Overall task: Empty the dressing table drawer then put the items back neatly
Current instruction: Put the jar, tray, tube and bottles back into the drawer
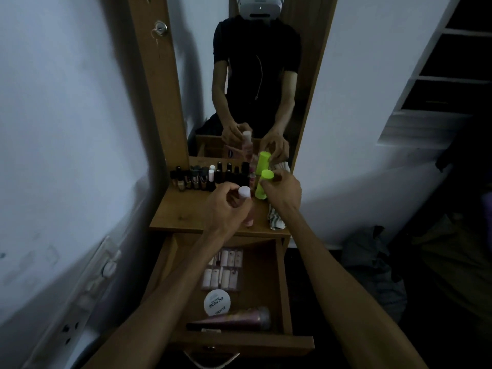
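Nearest, the open drawer (282, 288) has a pink glittery tube (239, 318) along its near edge, a round white tub (217, 302) just beyond it, and a clear pack of small nail pieces (226, 270) further in. So the drawer is not empty yet.

Beyond it, over the tabletop (181, 211), the left hand (226, 209) holds a pink bottle (246, 206) with a white cap, fingers curled round its upper part. To the right, the right hand (282, 190) pinches a bright green bottle (262, 185) near its cap. Both bottles stand upright at or just above the wood; whether they touch it I cannot tell.

To do this step well, I would set each bottle down flat on its base before letting go, green one close to the mirror (255, 75), pink beside it, with a gap between. Keep them clear of the row of small dark bottles (207, 177) far left, which would topple easily, and off the striped cloth (275, 219) at the right edge, where a base would sit unevenly.
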A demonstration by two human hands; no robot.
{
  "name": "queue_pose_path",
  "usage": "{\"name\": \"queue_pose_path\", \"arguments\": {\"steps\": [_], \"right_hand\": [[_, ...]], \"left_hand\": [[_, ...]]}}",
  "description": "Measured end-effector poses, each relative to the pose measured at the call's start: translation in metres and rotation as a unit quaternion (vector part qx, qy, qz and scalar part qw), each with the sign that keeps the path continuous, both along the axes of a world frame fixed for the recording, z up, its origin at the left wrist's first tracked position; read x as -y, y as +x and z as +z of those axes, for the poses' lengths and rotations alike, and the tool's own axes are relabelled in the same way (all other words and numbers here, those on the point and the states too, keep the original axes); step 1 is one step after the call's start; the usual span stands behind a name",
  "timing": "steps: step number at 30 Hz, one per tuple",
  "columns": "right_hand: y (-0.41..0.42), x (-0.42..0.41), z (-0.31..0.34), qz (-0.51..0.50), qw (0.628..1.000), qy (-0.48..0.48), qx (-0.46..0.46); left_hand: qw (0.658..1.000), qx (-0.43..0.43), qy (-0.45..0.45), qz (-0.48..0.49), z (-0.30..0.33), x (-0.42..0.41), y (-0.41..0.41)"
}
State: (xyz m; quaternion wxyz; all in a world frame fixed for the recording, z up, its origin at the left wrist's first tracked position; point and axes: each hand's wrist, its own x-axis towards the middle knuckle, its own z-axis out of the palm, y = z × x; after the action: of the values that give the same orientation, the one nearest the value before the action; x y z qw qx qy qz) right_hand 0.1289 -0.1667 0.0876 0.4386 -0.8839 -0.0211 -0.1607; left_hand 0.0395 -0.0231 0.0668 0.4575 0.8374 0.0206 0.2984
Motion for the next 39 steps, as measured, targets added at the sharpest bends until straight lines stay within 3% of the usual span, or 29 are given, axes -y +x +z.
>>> {"name": "queue_pose_path", "arguments": {"steps": [7,20,26,31,39], "right_hand": [[-0.067,0.024,0.009,0.013,0.994,0.103,0.026],[-0.149,0.050,-0.062,0.031,0.998,0.055,0.004],[-0.143,0.050,-0.082,0.018,0.999,-0.012,-0.044],[-0.131,0.048,-0.095,0.010,0.996,-0.055,-0.064],[-0.116,0.042,-0.103,-0.016,0.997,-0.048,-0.064]], "left_hand": [[0.997,-0.017,-0.013,-0.069,0.004,0.007,-0.032],[0.989,-0.092,0.012,-0.112,-0.034,0.024,-0.088],[0.982,-0.154,0.091,-0.059,-0.058,0.026,-0.080],[0.987,-0.143,0.064,-0.029,-0.075,0.035,-0.066],[0.993,-0.111,0.032,-0.003,-0.083,0.045,-0.049]]}}
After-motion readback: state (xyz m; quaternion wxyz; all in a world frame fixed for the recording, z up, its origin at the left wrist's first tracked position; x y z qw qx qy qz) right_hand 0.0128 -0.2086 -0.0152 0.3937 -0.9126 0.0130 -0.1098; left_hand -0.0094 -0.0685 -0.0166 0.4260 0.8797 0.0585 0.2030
